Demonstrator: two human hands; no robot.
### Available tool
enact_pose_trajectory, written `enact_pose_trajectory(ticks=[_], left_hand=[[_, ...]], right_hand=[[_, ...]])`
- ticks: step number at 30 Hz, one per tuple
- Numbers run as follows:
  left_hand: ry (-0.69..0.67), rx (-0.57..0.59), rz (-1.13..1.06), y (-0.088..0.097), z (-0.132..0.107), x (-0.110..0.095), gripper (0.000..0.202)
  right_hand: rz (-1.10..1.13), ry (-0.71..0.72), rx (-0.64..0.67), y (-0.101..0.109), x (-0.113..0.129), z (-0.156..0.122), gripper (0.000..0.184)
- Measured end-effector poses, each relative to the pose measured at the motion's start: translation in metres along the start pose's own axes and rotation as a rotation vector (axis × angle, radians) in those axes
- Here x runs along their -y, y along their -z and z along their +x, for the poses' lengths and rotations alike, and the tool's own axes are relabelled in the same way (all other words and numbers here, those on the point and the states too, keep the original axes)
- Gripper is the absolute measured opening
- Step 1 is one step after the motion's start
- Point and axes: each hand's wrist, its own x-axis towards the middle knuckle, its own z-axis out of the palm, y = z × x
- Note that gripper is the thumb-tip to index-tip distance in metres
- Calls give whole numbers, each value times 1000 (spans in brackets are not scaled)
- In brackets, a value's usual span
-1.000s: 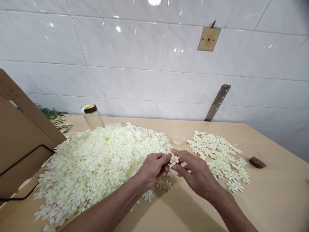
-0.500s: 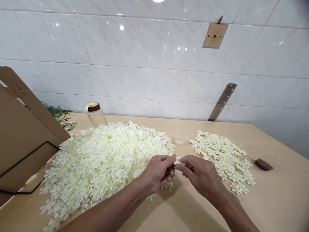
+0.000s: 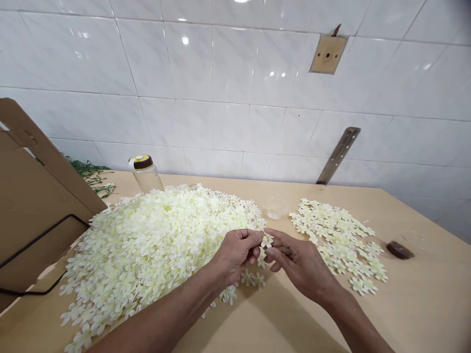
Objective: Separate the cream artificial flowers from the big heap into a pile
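Note:
Both hands meet over the front right edge of a big heap of pale cream-yellow artificial flowers (image 3: 158, 240). My left hand (image 3: 235, 255) is closed, thumb and fingertips pinching a small artificial flower (image 3: 267, 240) with a yellow centre. Just below it, another cream blossom (image 3: 261, 257) shows between the two hands; which hand touches it I cannot tell. Around the pinched flower, my right hand (image 3: 301, 262) has its thumb and index finger parted. A few loose flowers (image 3: 253, 279) lie on the table under my left hand.
A flatter group of flowers (image 3: 342, 235) is spread to the right. Behind the heap stands a clear bottle (image 3: 147, 179) with a dark lid. A transparent dish (image 3: 275, 208) and a cup of dark liquid (image 3: 400, 250) are on the table. Cardboard (image 3: 47, 196) leans at left near green stems (image 3: 91, 174).
My right thumb and index finger have parted from their pinch at the flower. The flower now faces up at my left fingertips, and a second blossom shows below it.

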Motion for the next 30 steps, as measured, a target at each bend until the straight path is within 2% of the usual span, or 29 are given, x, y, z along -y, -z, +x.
enact_pose_trajectory(ticks=[3, 5, 10, 13, 16, 19, 23, 25, 28, 30], left_hand=[[-23, -20, 87, 1, -1, -1, 34], [-22, -26, 98, 0, -2, 0, 34], [19, -41, 51, -2, -1, 2, 44], [12, -35, 1, -4, -2, 1, 44], [-11, -26, -69, -5, -3, -3, 41], [-23, -24, -114, -5, -5, -6, 46], [-28, 22, -54, -5, -6, -5, 39], [-53, 31, 2, -5, -5, -3, 38], [-104, 5, 130, -3, -3, 0, 38], [-128, -2, 251, -2, -3, 1, 39]], right_hand=[[-35, -55, 13, 3, 0, 1, 29], [-112, -38, -8, 2, 0, 0, 22], [-402, 161, -114, -8, -5, -2, 38], [-534, 268, -194, -11, -6, -1, 40], [-511, 251, -224, -10, -5, 0, 36], [-459, 221, -284, -8, -5, 1, 27], [-441, 227, -363, -8, -9, 2, 25], [-427, 224, -340, -9, -10, 2, 27], [-357, 223, -231, -10, -10, 2, 42], [-325, 241, -161, -10, -6, 2, 45]])
